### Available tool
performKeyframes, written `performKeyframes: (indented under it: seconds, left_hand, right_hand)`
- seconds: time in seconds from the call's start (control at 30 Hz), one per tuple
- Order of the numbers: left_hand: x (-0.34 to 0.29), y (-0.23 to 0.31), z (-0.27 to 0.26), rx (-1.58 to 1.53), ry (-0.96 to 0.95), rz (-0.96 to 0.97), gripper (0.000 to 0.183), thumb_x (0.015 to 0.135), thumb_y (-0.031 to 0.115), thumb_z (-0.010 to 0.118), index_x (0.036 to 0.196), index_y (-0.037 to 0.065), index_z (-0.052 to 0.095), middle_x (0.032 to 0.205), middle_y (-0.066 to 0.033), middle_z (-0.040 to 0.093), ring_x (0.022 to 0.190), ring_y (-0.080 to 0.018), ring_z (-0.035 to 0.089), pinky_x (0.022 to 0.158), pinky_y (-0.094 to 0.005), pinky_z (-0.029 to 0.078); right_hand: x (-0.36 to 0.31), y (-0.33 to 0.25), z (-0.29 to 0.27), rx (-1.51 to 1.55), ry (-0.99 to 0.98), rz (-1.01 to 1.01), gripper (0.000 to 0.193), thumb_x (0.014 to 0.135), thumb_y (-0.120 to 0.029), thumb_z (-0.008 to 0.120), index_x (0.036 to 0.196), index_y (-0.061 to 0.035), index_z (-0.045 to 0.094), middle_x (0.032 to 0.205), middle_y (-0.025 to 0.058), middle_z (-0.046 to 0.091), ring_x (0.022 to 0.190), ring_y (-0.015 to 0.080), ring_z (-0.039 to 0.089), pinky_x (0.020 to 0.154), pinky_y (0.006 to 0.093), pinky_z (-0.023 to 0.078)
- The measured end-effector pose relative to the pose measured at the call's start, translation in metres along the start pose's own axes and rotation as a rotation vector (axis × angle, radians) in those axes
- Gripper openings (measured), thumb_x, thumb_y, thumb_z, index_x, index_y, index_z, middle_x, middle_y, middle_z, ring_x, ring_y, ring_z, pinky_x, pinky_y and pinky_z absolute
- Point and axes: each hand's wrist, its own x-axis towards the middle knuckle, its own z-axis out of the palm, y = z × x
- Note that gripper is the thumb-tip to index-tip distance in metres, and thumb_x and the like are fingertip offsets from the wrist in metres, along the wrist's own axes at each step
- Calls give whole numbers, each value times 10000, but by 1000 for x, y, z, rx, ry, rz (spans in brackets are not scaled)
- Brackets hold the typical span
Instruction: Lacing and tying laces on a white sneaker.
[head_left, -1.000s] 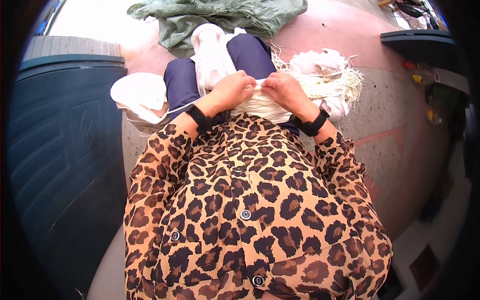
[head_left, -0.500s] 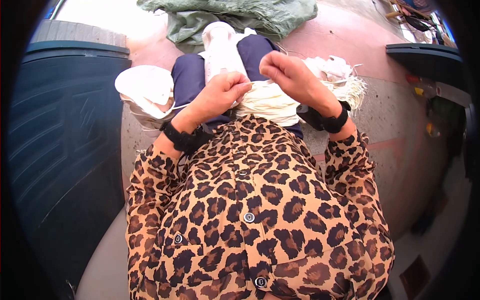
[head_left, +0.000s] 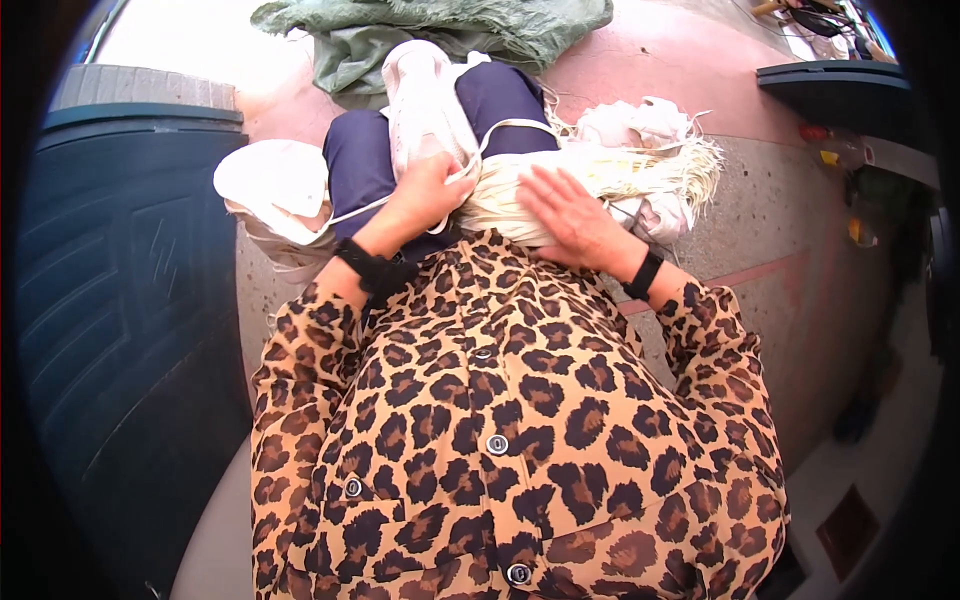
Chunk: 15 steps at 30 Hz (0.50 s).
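Note:
A white sneaker (head_left: 425, 105) lies across my lap, toe pointing away from me, between my dark blue trouser legs. My left hand (head_left: 430, 195) is closed at its near end, pinching a white shoelace (head_left: 515, 123) that loops over my right thigh. Next to the shoe, a thick bundle of cream laces (head_left: 640, 175) stretches across my right thigh, its frayed ends hanging to the right. Flat on this bundle rests my right hand (head_left: 570, 215), fingers stretched out. The left fingertips are partly hidden.
More white shoe-like pieces (head_left: 275, 190) are stacked left of my knee. Green woven sacking (head_left: 430, 45) lies on the floor ahead. Dark blue door panels stand at the left (head_left: 140, 260) and the right (head_left: 830, 88). Bottles (head_left: 835, 145) are at the far right.
My right hand has come down from its raised, curled pose and spread onto the lace bundle. My left hand has shifted slightly left and down. A lace now loops over the right thigh.

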Motion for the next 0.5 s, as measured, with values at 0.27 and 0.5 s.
performKeyframes:
  seconds: [0.27, 0.5]
  left_hand:
    - [8, -16, 15, 365, 127, -16, 320, 662, 228, 591, 844, -26, 523, 778, -226, 587, 770, -377, 576, 665, -433, 453]
    - [15, -24, 14, 323, 105, -59, 328, 639, 190, 569, 858, -50, 524, 801, -244, 585, 792, -369, 580, 685, -421, 453]
  right_hand:
    - [35, 14, 0, -203, 108, -38, 664, 593, -248, 665, 1161, 1, 425, 1046, 113, 462, 970, 237, 439, 795, 331, 368]
    - [47, 12, 7, 21, -59, -169, 386, 660, -155, 609, 996, -3, 496, 840, 138, 502, 797, 282, 518, 668, 364, 431]
